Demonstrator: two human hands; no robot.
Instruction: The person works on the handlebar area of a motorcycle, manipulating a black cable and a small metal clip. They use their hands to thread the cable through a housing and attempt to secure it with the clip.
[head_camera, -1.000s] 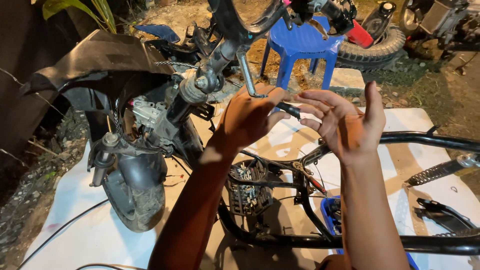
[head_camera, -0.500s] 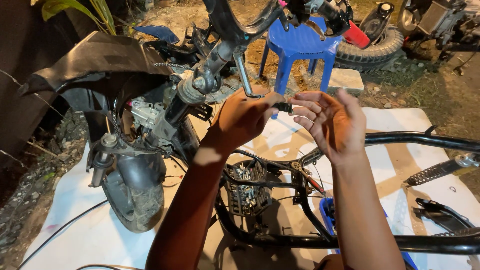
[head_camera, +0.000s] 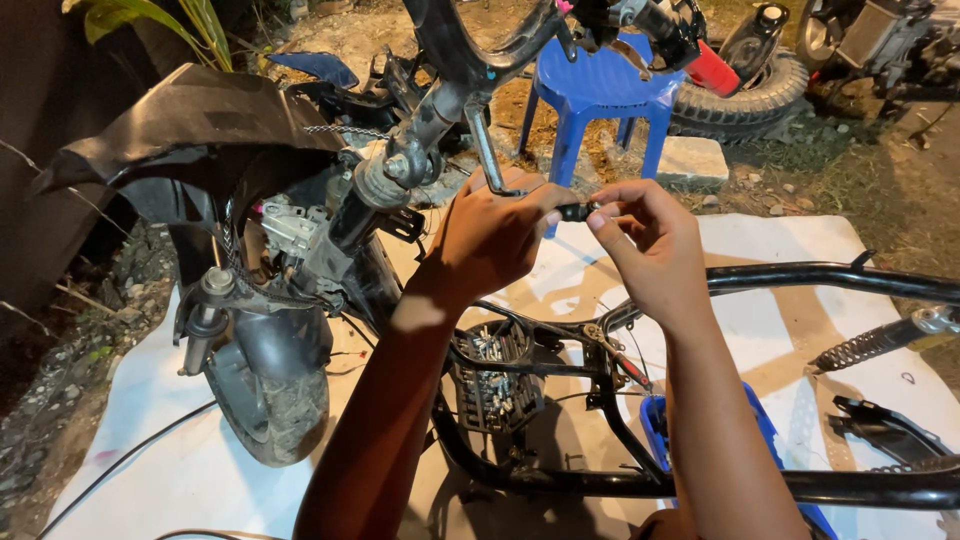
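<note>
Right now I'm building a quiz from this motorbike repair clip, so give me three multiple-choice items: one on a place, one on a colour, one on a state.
1. Where does the plastic stool stand?
A. Beyond the hands, near a tyre
B. On the white sheet, under the frame
C. Left of the front wheel

2. What colour is the stool?
A. Red
B. Blue
C. Green

3. What are the two hands doing?
A. Resting flat on the sheet
B. Both gripping the front wheel
C. Meeting at a small dark part

Answers:
1 A: it sits on the ground beside the tyre.
2 B: seat and legs are blue.
3 C: left hand and right hand pinch the small dark part above the black frame.
</note>
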